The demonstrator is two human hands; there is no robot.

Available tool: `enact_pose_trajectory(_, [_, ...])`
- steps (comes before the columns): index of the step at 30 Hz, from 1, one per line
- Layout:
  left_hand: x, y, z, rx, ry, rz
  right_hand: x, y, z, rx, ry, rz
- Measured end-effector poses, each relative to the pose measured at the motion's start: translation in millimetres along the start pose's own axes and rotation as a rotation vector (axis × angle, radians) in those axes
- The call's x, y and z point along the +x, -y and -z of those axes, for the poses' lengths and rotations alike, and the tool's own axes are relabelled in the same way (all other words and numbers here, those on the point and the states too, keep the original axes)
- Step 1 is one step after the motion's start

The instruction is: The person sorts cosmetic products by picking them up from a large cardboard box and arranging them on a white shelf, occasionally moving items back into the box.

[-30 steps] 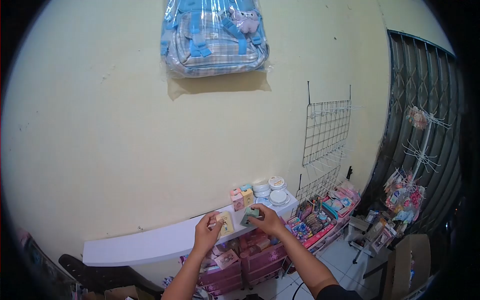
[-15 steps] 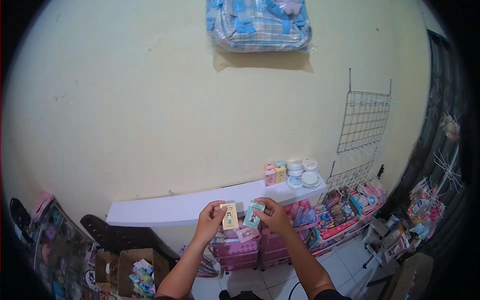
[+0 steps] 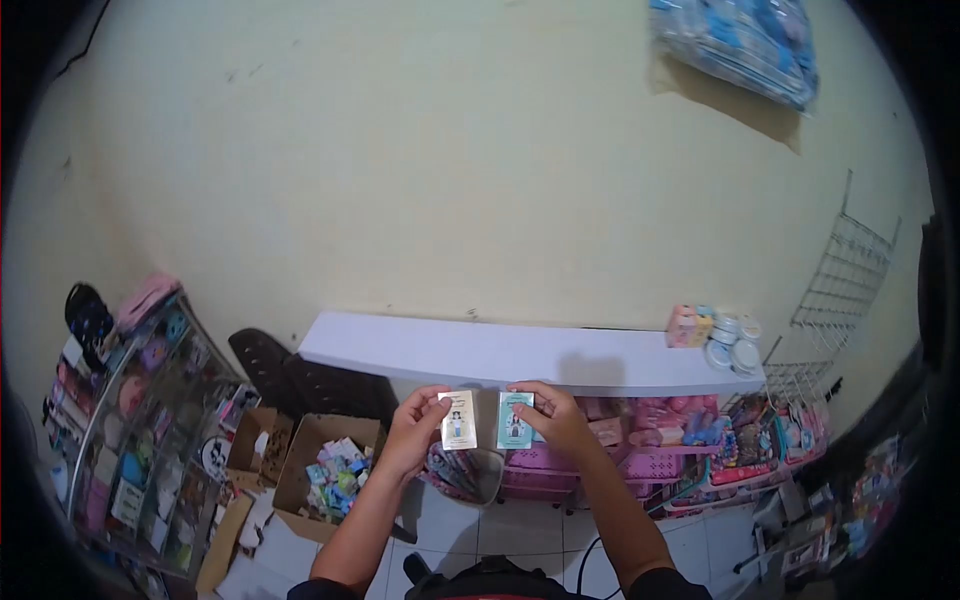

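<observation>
My left hand [image 3: 417, 430] pinches a small cream-coloured box [image 3: 459, 420] with a printed figure on its front, thumb on the face and fingers behind. In my right hand [image 3: 557, 420] is a similar teal box [image 3: 514, 421], also showing a printed figure. Both boxes are held upright side by side, with a narrow gap between them. They hover in front of the near edge of a white wall shelf [image 3: 450, 345], not touching it. The writing on the boxes is too small to read.
Small pink and yellow boxes [image 3: 688, 326] and stacked white round tubs [image 3: 743, 356] stand at the shelf's right end. Below are pink baskets [image 3: 540, 484] of goods. An open carton [image 3: 290, 500] with small packages sits on the floor beside a glass display case [image 3: 135, 440].
My view has swung left, so the shelf and hanging backpack appear farther right. Both hands still hold their boxes, and the teal box now stands straighter.
</observation>
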State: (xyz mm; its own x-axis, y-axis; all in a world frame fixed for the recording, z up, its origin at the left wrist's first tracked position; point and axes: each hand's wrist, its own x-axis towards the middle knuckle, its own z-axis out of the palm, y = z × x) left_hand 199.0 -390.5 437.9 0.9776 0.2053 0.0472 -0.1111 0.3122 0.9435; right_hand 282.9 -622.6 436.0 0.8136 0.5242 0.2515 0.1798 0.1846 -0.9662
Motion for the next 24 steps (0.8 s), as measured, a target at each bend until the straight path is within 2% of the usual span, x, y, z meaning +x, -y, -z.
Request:
enact_pose_trajectory(5, [-19.3,-22.3,100.9,-0.018,-0.111,-0.048,33.7,-20.1,-89.1,0.013,0.168,-0.003])
enact_pose_trajectory(7, [-24.6,-34.3,142.0,0.061,-0.182,-0.054,48.3,-28.9,-124.6,0.058,0.208,-0.101])
enact_pose_trajectory(14, [-48.5,-50.9,266.6,0.124,-0.365,-0.085,95.6,-71.3,-228.0,-0.068,0.363,-0.231])
enact_pose_trajectory(16, [-52.9,-41.3,310.3,0.147,-0.394,-0.096,110.1,-93.0,-257.4,0.073,0.383,-0.167])
enact_pose_trajectory(19, [-58.3,-20.9,361.9,0.181,-0.466,-0.034,129.6,-127.3,-293.8,0.065,0.366,-0.214])
enact_pose_trajectory(24, [-68.3,36.2,443.4,0.377,-0.583,0.065,143.4,-212.7,-350.8,0.052,0.308,-0.405])
